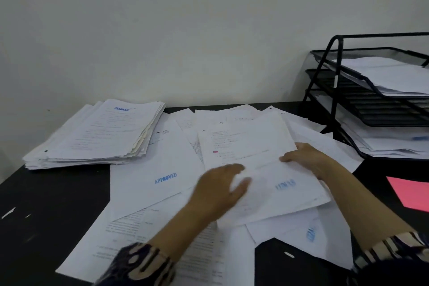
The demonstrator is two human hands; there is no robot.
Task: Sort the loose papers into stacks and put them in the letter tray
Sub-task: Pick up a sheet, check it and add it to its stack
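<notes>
Here, mid-sort: loose papers [232, 137] fanned across the black table [46, 204] through the centre and lower middle of the frame, one stamped APPROVED [165, 178] lying just left of centre. Right hand [306, 158], right of centre, pinching the right edge of a printed sheet [253, 146], thumb on top, fingers underneath and hidden. Left hand [220, 189], blurred, spread loosely over the lower part of the same sheet, fingers relaxed, apparently pressing rather than gripping. Sorted stack [97, 132] at left centre, squared only roughly. Black mesh letter tray [325, 72] at right edge, tiers already holding paper. Pink sheet [408, 193] at lower right. Likely light, limp and slippery stuff, prone to sliding and creasing; best taken at opposite edges, or lifted with a flat palm beneath.
</notes>
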